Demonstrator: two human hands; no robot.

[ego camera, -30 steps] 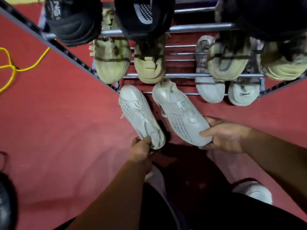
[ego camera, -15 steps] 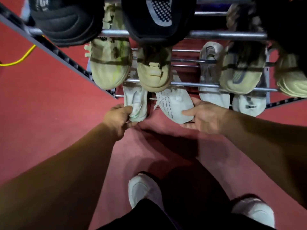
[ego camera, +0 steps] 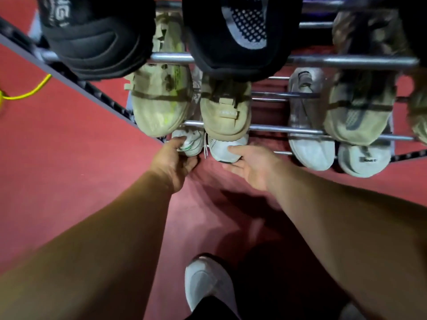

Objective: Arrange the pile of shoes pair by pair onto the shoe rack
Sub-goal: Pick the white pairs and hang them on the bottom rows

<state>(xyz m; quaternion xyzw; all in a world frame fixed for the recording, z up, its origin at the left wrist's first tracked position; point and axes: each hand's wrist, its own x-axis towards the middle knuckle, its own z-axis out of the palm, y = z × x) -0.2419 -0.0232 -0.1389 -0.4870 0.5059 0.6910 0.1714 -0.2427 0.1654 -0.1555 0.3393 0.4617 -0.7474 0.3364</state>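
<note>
A red floor [ego camera: 69, 181] is spreading across the whole room below the camera, with a yellow cable [ego camera: 30, 93] lying on it at the far left. A shoe rack [ego camera: 346, 62] of shiny metal bars and a dark side frame is standing on this floor and filling the top of the view. Two black shoes [ego camera: 97, 42] are sitting on its upper tier, and tan strapped shoes [ego camera: 159, 100] are resting on the middle bars beneath them, with an olive pair [ego camera: 360, 112] further right. On the lowest tier a pale grey pair [ego camera: 309, 144] is lying with heels pointing outward. To its left, under the tan shoes, the left white shoe [ego camera: 190, 144] and the right white shoe [ego camera: 225, 151] are lying side by side, toes hidden below the tier above and only the heels showing. The left grip [ego camera: 173, 160] is closing on the heel of the left white shoe, thumb on top and fingers curling underneath. The right grip [ego camera: 251, 165] is pinching the heel of the right white shoe, thumb lying across it and fingers reaching below the sole. Both bare forearms are stretching forward from the bottom corners. The person's own white shoe [ego camera: 208, 280] is standing on the floor between them, well apart from the rack.
</note>
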